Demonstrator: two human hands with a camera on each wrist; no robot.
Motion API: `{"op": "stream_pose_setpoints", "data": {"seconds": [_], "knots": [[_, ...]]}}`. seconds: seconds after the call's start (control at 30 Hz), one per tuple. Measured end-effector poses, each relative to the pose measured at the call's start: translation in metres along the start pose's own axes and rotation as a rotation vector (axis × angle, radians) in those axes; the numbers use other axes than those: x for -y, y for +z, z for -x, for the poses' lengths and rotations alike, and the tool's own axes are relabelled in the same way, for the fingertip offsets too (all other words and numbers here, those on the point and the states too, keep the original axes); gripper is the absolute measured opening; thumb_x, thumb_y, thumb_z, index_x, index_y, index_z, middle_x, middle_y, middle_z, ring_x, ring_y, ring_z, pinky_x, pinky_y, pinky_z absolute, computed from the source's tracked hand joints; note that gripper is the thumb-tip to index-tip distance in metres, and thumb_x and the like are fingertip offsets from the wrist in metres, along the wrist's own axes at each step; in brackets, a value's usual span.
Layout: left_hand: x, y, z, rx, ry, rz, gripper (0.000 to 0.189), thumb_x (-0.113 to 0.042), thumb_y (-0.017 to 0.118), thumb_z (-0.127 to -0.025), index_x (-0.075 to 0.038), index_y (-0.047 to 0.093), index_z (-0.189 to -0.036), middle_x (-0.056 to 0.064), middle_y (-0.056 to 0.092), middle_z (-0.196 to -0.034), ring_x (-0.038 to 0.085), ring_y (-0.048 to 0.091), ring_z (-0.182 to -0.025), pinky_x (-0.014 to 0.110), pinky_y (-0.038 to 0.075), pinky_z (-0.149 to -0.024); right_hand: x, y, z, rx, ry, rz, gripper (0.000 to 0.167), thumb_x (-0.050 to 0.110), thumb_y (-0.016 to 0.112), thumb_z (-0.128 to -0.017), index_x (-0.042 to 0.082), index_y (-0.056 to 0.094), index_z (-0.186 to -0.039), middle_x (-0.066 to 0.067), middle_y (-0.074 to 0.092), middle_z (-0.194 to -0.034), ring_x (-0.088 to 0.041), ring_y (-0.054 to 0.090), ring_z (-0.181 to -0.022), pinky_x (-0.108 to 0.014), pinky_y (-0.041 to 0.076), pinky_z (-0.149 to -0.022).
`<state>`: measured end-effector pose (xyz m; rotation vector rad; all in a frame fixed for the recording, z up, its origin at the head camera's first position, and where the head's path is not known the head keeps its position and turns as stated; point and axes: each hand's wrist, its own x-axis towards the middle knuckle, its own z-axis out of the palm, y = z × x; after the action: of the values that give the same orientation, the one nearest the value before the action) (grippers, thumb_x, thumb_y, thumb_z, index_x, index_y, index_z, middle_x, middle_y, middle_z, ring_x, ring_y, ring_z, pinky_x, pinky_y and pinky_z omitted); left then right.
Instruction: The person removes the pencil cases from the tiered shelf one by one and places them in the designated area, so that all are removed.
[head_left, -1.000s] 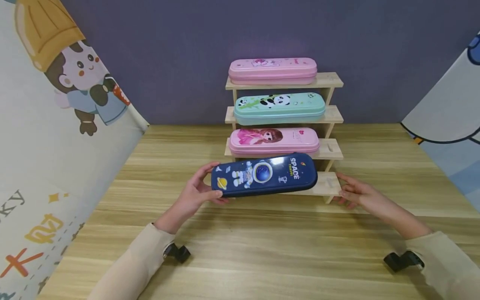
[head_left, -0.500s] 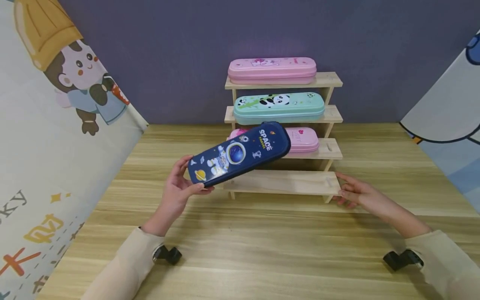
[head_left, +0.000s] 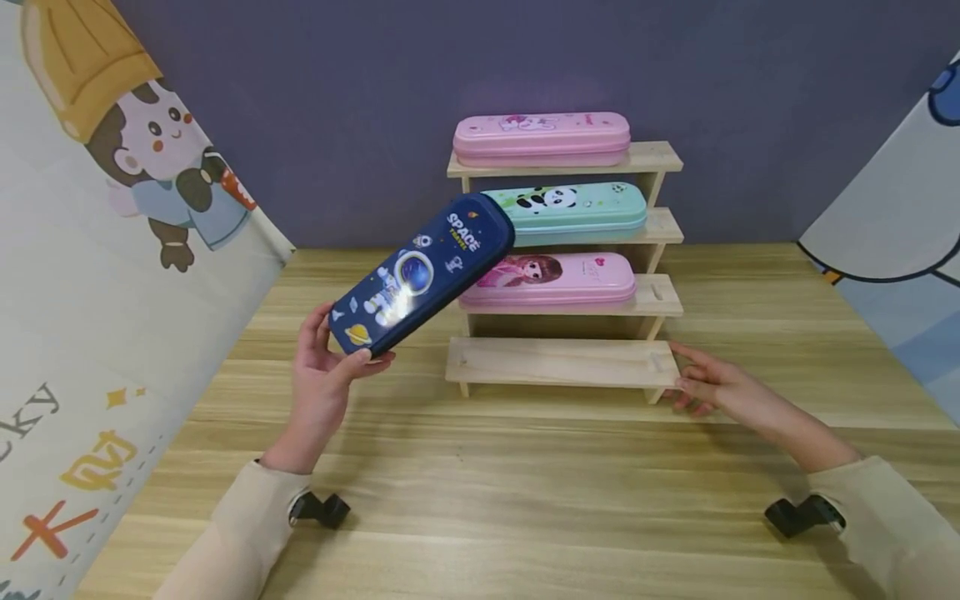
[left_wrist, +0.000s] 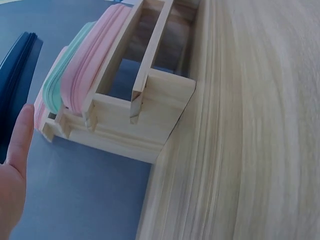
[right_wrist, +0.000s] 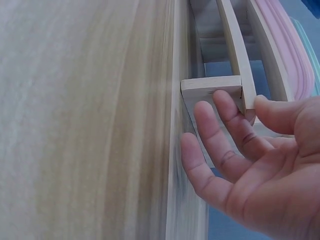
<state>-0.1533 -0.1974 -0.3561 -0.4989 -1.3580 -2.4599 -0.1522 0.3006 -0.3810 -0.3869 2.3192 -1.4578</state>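
A dark blue pencil case (head_left: 420, 275) with an astronaut and "SPACE TRAVEL" on its lid is in the air, tilted up to the right. My left hand (head_left: 322, 358) grips its lower left end, thumb on the front edge. In the left wrist view only the case's dark side (left_wrist: 15, 85) shows beside a finger. A stepped wooden display shelf (head_left: 555, 362) stands on the table, its lowest step bare. My right hand (head_left: 712, 385) pinches the right end of that step; in the right wrist view the thumb is at the board's edge, with the other fingers (right_wrist: 215, 130) below.
On the upper steps lie a pink doll case (head_left: 577, 279), a mint panda case (head_left: 600, 204) and a pink rabbit case (head_left: 543, 137). The blue case overlaps two of them in the head view. A grey-blue wall (head_left: 337, 100) rises behind the wooden table (head_left: 525, 500).
My left hand has carried the blue pencil case left and up, away from the lowest step, tilting it more steeply. My right hand stays at the shelf's end.
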Motion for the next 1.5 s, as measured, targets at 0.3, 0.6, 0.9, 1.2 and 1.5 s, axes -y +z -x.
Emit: {"op": "stream_pose_setpoints", "data": {"seconds": [0.3, 0.6, 0.9, 1.2, 1.5], "knots": [[-0.002, -0.011, -0.007, -0.162, 0.080, 0.052, 0.062, 0.028, 0.058, -0.080, -0.008, 0.049, -0.130, 0.014, 0.038, -0.126, 0.034, 0.070, -0.083, 0.044, 0.063, -0.068, 0.000, -0.001, 0.000, 0.013, -0.003, -0.027, 0.065, 0.006, 0.043, -0.107, -0.011, 0.001, -0.153, -0.013, 0.063, -0.106, -0.016, 0.065, -0.084, -0.031, 0.059, -0.067], [-0.006, -0.032, -0.022, -0.330, 0.075, -0.034, 0.064, 0.024, 0.059, -0.085, -0.009, 0.042, -0.137, 0.016, 0.036, -0.127, 0.034, 0.072, -0.070, 0.041, 0.063, -0.065, -0.003, -0.002, 0.001, 0.023, -0.033, -0.025, 0.064, 0.006, 0.042, -0.107, -0.011, 0.001, -0.153, -0.011, 0.063, -0.106, -0.017, 0.066, -0.085, -0.032, 0.059, -0.067], [-0.007, -0.055, -0.038, -0.460, 0.046, -0.065, 0.070, 0.014, 0.070, -0.084, -0.012, 0.041, -0.142, 0.014, 0.035, -0.129, 0.032, 0.072, -0.072, 0.040, 0.063, -0.070, -0.003, -0.002, 0.001, 0.020, -0.036, -0.020, 0.063, 0.006, 0.041, -0.107, -0.011, 0.001, -0.153, -0.011, 0.064, -0.107, -0.016, 0.066, -0.084, -0.032, 0.059, -0.067], [-0.005, -0.081, -0.059, -0.578, 0.027, -0.052, 0.074, 0.014, 0.071, -0.083, -0.016, 0.041, -0.143, 0.011, 0.035, -0.132, 0.031, 0.071, -0.069, 0.038, 0.063, -0.066, -0.003, -0.003, 0.001, 0.022, -0.027, -0.028, 0.063, 0.006, 0.041, -0.107, -0.010, 0.002, -0.153, -0.010, 0.064, -0.108, -0.017, 0.066, -0.084, -0.032, 0.059, -0.067], [-0.003, -0.105, -0.074, -0.681, 0.003, -0.053, 0.073, 0.012, 0.074, -0.082, -0.020, 0.044, -0.140, 0.009, 0.035, -0.133, 0.031, 0.070, -0.070, 0.037, 0.063, -0.065, -0.003, -0.003, 0.001, 0.021, -0.018, -0.046, 0.064, 0.007, 0.043, -0.107, -0.010, 0.002, -0.153, -0.012, 0.064, -0.108, -0.018, 0.066, -0.084, -0.033, 0.059, -0.067]]}}
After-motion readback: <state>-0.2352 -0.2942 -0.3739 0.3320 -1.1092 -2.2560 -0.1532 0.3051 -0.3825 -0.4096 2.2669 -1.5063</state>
